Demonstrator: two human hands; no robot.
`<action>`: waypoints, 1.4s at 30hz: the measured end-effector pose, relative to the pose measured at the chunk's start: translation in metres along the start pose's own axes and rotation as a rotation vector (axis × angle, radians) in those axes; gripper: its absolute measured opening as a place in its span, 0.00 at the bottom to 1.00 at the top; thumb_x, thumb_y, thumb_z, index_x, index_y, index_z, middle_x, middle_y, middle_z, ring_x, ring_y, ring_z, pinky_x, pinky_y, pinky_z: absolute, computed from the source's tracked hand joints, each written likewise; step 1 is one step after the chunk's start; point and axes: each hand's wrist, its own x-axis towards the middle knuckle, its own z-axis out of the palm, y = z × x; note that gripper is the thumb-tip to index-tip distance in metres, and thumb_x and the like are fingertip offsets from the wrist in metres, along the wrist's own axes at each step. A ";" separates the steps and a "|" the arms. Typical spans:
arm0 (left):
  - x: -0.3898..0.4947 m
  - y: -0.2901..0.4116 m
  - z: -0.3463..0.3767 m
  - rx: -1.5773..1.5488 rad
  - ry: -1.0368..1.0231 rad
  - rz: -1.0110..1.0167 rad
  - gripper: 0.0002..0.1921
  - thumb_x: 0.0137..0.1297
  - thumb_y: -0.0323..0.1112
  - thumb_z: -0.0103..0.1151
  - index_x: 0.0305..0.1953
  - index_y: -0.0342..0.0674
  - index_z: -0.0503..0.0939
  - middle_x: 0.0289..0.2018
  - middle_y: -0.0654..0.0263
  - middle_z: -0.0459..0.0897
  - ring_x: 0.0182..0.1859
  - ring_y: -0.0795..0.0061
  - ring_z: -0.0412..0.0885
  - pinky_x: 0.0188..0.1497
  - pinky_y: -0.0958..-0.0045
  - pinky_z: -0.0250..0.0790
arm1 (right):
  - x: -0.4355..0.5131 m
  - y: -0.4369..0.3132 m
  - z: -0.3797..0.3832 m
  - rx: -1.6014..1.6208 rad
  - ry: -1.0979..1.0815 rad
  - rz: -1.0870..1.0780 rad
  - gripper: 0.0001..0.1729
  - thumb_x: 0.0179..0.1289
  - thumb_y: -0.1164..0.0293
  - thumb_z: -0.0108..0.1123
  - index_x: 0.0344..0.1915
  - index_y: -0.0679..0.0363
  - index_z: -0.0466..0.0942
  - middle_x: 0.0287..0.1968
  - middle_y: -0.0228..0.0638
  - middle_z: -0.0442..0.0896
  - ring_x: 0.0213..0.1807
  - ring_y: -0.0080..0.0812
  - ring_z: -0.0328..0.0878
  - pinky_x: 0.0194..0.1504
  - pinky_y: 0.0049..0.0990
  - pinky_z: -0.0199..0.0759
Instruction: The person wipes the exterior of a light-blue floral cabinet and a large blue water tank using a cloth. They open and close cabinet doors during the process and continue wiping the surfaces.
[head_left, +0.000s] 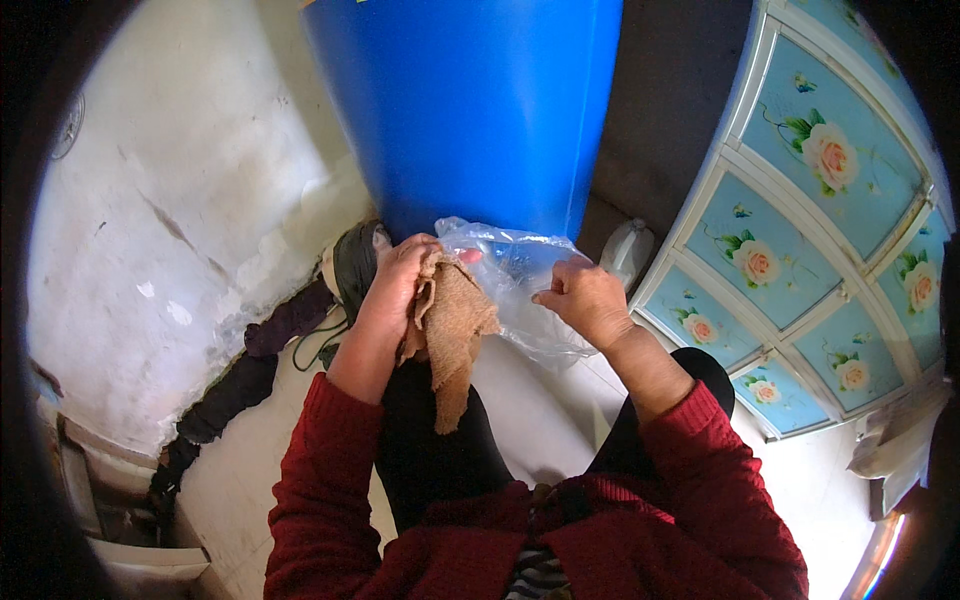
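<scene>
My left hand (403, 268) grips a crumpled tan cloth (454, 330), which hangs down over my left knee. A clear plastic bag (517, 259) stretches between my two hands, its upper edge bunched beside the cloth. My right hand (589, 295) has its fingers curled on the right side of the bag, thumb pointing left. Something small and pinkish shows by the bag next to my left hand; I cannot tell what it is. Directly behind the bag rises a large blue plastic barrel (480, 112).
To the right stands a cabinet (772, 225) with flower-printed blue panels. A tied whitish bag (628, 247) sits on the floor beside the barrel. Dark rolled cloth (229, 397) lines the foot of the peeling white wall (187, 187). A dark bundle (356, 262) lies left of the barrel.
</scene>
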 end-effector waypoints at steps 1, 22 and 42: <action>0.001 -0.002 -0.004 -0.002 -0.002 0.010 0.08 0.80 0.39 0.59 0.43 0.44 0.84 0.52 0.41 0.91 0.40 0.61 0.92 0.43 0.61 0.87 | 0.000 -0.001 -0.004 0.027 -0.001 0.003 0.13 0.65 0.59 0.76 0.39 0.55 0.87 0.42 0.42 0.88 0.41 0.48 0.88 0.45 0.43 0.82; -0.002 0.000 0.009 0.036 0.069 -0.010 0.09 0.82 0.39 0.55 0.46 0.43 0.82 0.50 0.42 0.92 0.43 0.59 0.93 0.46 0.59 0.89 | 0.003 0.023 -0.018 0.666 0.061 -0.036 0.07 0.74 0.74 0.72 0.48 0.58 0.92 0.55 0.40 0.87 0.52 0.33 0.84 0.53 0.33 0.82; 0.022 -0.034 0.016 0.202 0.176 0.126 0.06 0.79 0.37 0.59 0.40 0.47 0.80 0.32 0.78 0.78 0.34 0.86 0.76 0.38 0.79 0.68 | -0.029 -0.068 0.036 0.069 0.189 -0.407 0.54 0.60 0.52 0.80 0.81 0.54 0.65 0.57 0.53 0.76 0.42 0.53 0.88 0.35 0.45 0.85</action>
